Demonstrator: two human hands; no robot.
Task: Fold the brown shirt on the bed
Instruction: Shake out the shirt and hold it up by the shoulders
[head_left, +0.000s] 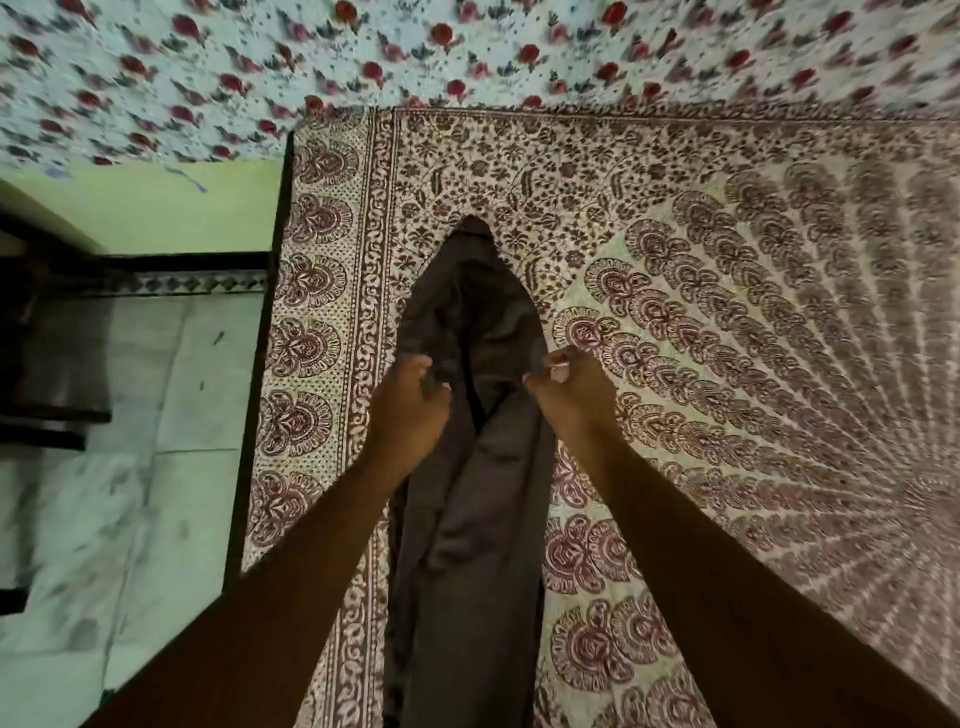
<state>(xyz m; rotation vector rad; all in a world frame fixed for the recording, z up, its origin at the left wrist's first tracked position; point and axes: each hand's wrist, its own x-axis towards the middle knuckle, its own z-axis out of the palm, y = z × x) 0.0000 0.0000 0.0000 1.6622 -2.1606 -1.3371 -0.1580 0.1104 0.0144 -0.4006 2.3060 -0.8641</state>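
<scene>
Out past both grips and off to the right of the right grip (571, 395) spreads the bed sheet (727, 312), a pale cotton-looking cloth block-printed in maroon. It has fanned scallop motifs, a band of small flowers and a border of large round medallions. To the left of the left grip (410, 410) the sheet ends at a dark, straight bed frame (260, 415). Beyond that lies a pale, veined stone floor (130, 493), smudged in places, with a strip of dark diamond-patterned tile (197, 283) at the foot of a green wall (156, 202). Far ahead of the grips, a white cloth with red flowers (467, 47) runs across the top, blurred. Nothing lies between the grips and the garment.

The brown shirt (467, 571) is over the bed near its left border, gathered into a long narrow shape. It tapers to a rounded tip ahead of the grips and runs back between the forearms toward the person. Its fabric is smooth, matte and dark grey-brown, with soft lengthwise creases. Whether it rests on the sheet or hangs above it cannot be told.

The left grip has its fingers curled over the shirt's left edge. The right grip is closed tight on the right edge, knuckles up. A dark fold sits between them.
</scene>
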